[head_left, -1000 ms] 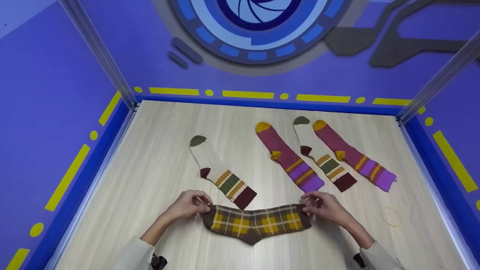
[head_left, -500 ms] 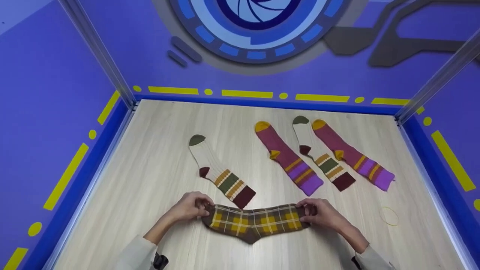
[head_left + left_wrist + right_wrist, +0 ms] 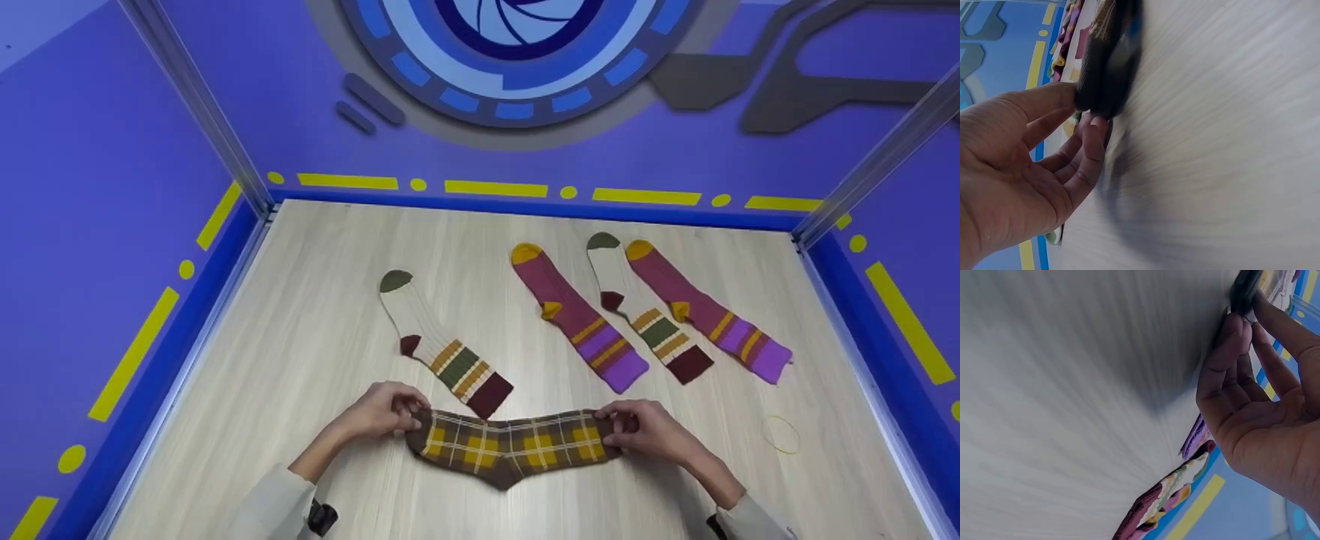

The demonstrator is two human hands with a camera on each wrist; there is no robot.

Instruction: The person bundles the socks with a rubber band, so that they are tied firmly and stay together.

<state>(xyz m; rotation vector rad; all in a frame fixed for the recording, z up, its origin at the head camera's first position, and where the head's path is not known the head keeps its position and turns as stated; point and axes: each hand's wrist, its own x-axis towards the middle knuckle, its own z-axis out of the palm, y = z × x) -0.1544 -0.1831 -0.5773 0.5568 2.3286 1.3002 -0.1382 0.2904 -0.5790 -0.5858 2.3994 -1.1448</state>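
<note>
A brown and yellow plaid sock [image 3: 517, 448] lies stretched sideways at the front of the table, its heel pointing toward the person. My left hand [image 3: 386, 411] pinches its brown toe end; in the left wrist view the thumb and fingers of that hand [image 3: 1027, 163] meet at the dark sock end [image 3: 1100, 79]. At the opposite end, my right hand [image 3: 649, 431] pinches the dark cuff. The right wrist view has the same hand [image 3: 1264, 416] with fingertips closed on the dark edge of the sock [image 3: 1244, 292].
A cream striped sock [image 3: 427, 322] lies just behind the plaid one, its maroon cuff near it. Further right are a pink and purple sock [image 3: 574, 315], another cream sock [image 3: 634, 300] and another pink sock [image 3: 697, 307]. A thin yellow rubber band [image 3: 781, 435] lies at right. Blue walls [image 3: 517, 169] enclose the table.
My right hand has shifted slightly down and toward the person and now pinches more of the cuff. The left hand and the plaid sock stay almost where they were.
</note>
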